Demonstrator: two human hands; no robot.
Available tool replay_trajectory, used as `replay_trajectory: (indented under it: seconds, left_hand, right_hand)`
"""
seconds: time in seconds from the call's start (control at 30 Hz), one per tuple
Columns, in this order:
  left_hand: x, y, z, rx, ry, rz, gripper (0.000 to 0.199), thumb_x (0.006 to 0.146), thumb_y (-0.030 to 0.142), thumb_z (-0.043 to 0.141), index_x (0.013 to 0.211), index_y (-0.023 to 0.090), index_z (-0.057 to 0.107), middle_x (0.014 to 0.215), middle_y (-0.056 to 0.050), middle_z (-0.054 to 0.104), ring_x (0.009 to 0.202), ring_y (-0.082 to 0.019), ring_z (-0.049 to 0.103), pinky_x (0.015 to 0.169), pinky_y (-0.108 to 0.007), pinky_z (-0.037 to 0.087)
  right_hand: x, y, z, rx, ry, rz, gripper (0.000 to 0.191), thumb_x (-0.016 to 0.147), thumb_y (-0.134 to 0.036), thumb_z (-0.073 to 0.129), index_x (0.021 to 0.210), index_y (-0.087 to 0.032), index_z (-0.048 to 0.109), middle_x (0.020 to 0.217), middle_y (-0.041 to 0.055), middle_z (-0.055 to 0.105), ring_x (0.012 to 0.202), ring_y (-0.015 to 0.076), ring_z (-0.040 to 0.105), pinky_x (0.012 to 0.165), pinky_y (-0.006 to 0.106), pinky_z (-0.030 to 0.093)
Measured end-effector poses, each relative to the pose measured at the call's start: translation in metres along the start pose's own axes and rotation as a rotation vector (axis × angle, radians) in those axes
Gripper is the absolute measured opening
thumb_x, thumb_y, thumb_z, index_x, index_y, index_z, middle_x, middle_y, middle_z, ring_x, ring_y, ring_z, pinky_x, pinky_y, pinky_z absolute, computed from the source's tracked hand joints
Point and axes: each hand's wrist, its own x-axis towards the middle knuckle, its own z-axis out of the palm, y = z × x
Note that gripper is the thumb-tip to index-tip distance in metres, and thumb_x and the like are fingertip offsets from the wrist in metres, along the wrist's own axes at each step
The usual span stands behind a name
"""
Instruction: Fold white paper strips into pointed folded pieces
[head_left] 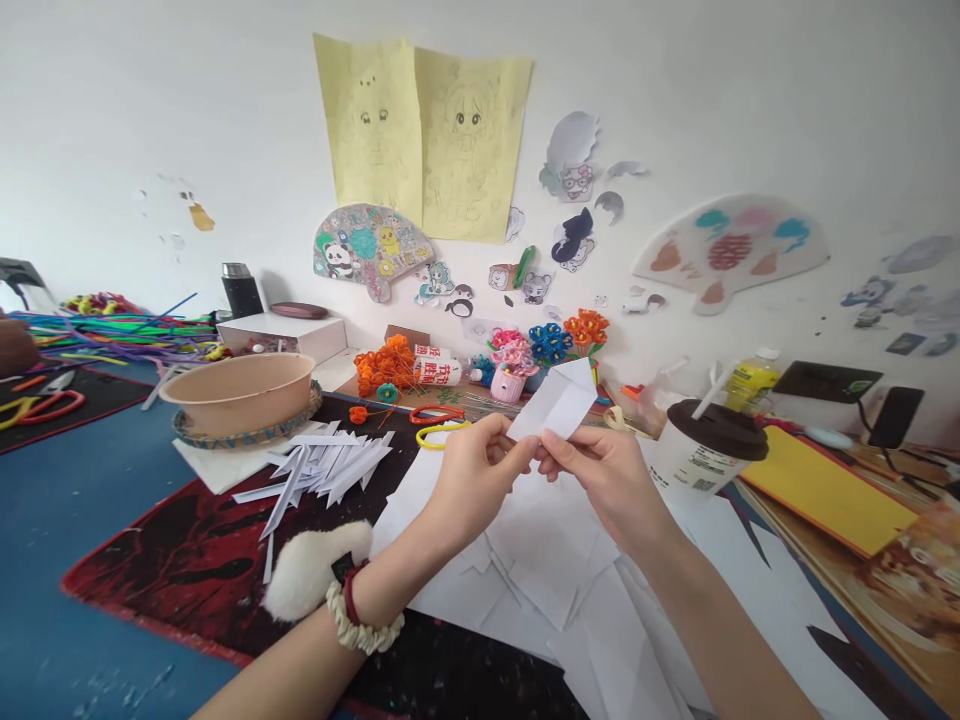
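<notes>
A folded piece of white paper [556, 402] is held up between both hands, its upper end pointing to the upper right. My left hand [480, 460] pinches its lower left edge between thumb and fingers. On the other side, my right hand [604, 468] grips the lower edge with the thumb in front. Below the hands lie loose white sheets [540, 545], spread over one another. Several narrow folded paper strips [337, 465] are heaped to the left. Yellow-handled scissors [442, 433] lie just behind my left hand.
A pink basin [238, 395] stands at the left. A lidded cup [709, 450] with a straw is right of my right hand. Flower crafts [551, 342] line the wall. A white fluffy object [311, 575] lies by my left forearm. Another person's hand [16, 347] shows far left.
</notes>
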Motion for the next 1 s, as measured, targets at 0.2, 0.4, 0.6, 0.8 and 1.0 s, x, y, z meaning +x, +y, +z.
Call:
replay_trajectory:
  seconds: [0.2, 0.4, 0.6, 0.8, 1.0]
  left_hand:
    - [-0.002, 0.000, 0.000, 0.126, 0.025, 0.057, 0.027, 0.085, 0.034, 0.058, 0.065, 0.017, 0.048, 0.056, 0.002, 0.053, 0.050, -0.011, 0.049, 0.045, -0.020, 0.031]
    - [-0.004, 0.002, 0.001, 0.162, 0.058, 0.081, 0.031, 0.085, 0.031, 0.057, 0.061, 0.019, 0.042, 0.053, 0.003, 0.052, 0.049, -0.010, 0.047, 0.045, -0.021, 0.029]
    - [-0.003, 0.003, 0.000, 0.216, 0.074, 0.087, 0.029, 0.086, 0.029, 0.056, 0.062, 0.018, 0.043, 0.055, 0.002, 0.053, 0.050, -0.011, 0.051, 0.047, -0.021, 0.033]
    - [-0.001, 0.003, -0.001, 0.164, 0.053, 0.082, 0.023, 0.086, 0.029, 0.056, 0.067, 0.017, 0.050, 0.059, 0.001, 0.056, 0.052, -0.011, 0.051, 0.048, -0.021, 0.036]
    - [-0.001, 0.001, -0.001, 0.041, 0.025, 0.051, 0.023, 0.085, 0.032, 0.059, 0.071, 0.016, 0.051, 0.061, 0.001, 0.058, 0.051, -0.010, 0.052, 0.047, -0.020, 0.040]
  right_hand:
    - [0.000, -0.003, 0.001, -0.048, 0.031, 0.014, 0.029, 0.076, -0.045, 0.073, 0.071, -0.017, 0.075, 0.064, 0.0049, 0.067, 0.059, 0.0164, 0.059, 0.056, 0.030, 0.049]
    - [0.002, -0.004, -0.003, -0.169, 0.073, 0.008, 0.033, 0.072, -0.049, 0.075, 0.061, -0.018, 0.070, 0.056, 0.0031, 0.063, 0.053, 0.0164, 0.058, 0.052, 0.030, 0.047]
    - [0.003, -0.004, -0.010, -0.152, 0.037, -0.016, 0.028, 0.073, -0.045, 0.075, 0.065, -0.018, 0.073, 0.061, 0.0039, 0.066, 0.057, 0.0164, 0.059, 0.056, 0.031, 0.049]
    - [0.002, -0.005, -0.013, -0.032, -0.040, 0.016, 0.025, 0.077, -0.042, 0.073, 0.070, -0.018, 0.075, 0.067, 0.0053, 0.068, 0.065, 0.0167, 0.062, 0.063, 0.030, 0.051]
    - [0.001, -0.005, -0.006, 0.063, -0.088, 0.027, 0.024, 0.083, -0.042, 0.068, 0.082, -0.019, 0.075, 0.081, 0.0055, 0.070, 0.073, 0.0153, 0.061, 0.070, 0.029, 0.049]
